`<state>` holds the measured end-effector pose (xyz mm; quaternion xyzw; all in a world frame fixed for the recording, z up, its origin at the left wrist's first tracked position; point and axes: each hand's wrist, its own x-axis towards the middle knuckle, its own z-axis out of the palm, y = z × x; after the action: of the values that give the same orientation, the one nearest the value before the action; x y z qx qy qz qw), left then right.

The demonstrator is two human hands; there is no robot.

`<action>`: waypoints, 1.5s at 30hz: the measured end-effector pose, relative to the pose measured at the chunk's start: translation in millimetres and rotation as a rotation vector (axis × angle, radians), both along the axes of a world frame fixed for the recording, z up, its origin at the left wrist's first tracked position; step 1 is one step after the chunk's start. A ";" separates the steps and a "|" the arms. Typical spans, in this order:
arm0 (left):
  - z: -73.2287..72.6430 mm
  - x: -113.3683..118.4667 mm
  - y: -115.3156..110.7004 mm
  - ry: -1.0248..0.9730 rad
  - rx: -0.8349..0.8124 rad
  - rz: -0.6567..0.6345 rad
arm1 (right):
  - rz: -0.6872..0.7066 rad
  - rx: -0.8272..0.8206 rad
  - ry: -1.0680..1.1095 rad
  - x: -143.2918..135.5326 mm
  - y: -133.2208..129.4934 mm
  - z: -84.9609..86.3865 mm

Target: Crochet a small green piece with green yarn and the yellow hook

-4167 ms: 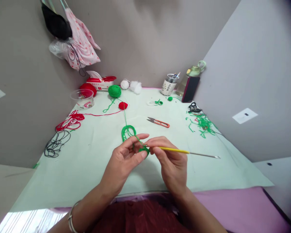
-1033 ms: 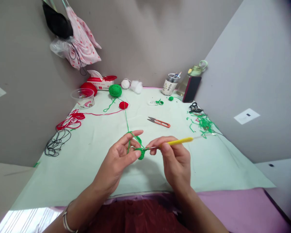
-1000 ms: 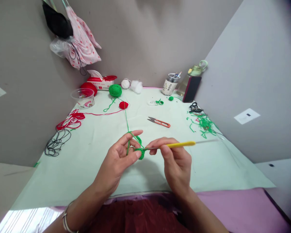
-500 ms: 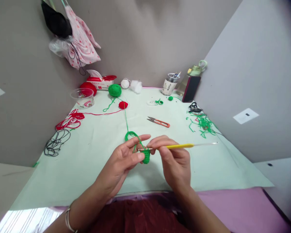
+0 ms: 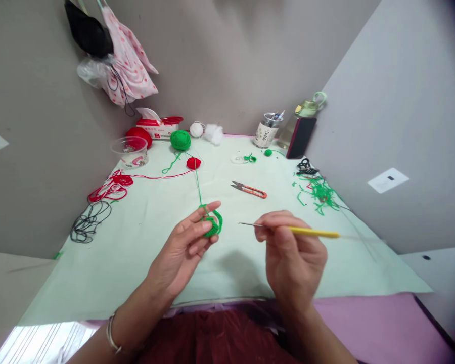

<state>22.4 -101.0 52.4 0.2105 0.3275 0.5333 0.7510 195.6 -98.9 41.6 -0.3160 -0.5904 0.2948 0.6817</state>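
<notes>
My left hand (image 5: 187, 237) pinches a small green crochet piece (image 5: 212, 230) between thumb and fingers, with a loop of green yarn beside it. From there a strand runs up to the green yarn ball (image 5: 180, 140) at the back. To the right, my right hand (image 5: 293, 253) grips a crochet hook (image 5: 314, 232) with a yellow handle. The hook's thin metal tip points left and is apart from the crochet piece. Thread snips (image 5: 249, 189) with orange handles lie on the table beyond my hands.
Red yarn (image 5: 111, 185) and black cord (image 5: 90, 222) lie on the left, below a clear plastic tub (image 5: 129, 152). Green yarn scraps (image 5: 323, 193) are heaped at right. A pen can (image 5: 266, 130), phone (image 5: 302, 138) and bottle (image 5: 288, 132) stand at the back right.
The crochet hook has come out of the green piece and moved right with my right hand. My left hand has drawn slightly left and turned the crochet piece.
</notes>
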 end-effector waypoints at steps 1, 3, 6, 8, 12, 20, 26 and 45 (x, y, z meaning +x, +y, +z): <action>0.2 -0.7 0.1 0.019 0.019 0.020 | 0.060 -0.055 0.067 0.5 1.3 1.8; 0.4 -0.4 -1.1 0.061 0.066 0.026 | 0.166 -0.130 0.115 0.2 2.6 2.6; -0.3 1.7 -3.8 0.109 0.112 0.010 | 0.176 -0.147 0.096 -2.1 1.3 -0.6; -1.3 2.6 -4.7 0.130 0.127 0.006 | 0.148 -0.117 0.075 -3.2 -0.4 -2.3; -2.4 2.7 -4.6 0.161 0.135 -0.001 | 0.140 -0.096 0.034 -3.8 -1.0 -2.1; -0.8 3.5 -4.3 0.172 0.143 -0.017 | 0.141 -0.115 0.032 -3.9 0.4 -3.7; -1.5 0.6 -4.3 0.185 0.153 -0.017 | 0.118 -0.096 -0.008 -3.3 -0.3 -2.4; 3.8 -1.5 -5.2 0.267 0.189 -0.016 | 0.149 -0.109 0.036 -9.8 -3.8 -5.7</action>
<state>20.9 -106.2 56.2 0.3520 0.3709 0.5230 0.6820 185.8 -102.8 35.8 -0.3025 -0.5831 0.3818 0.6502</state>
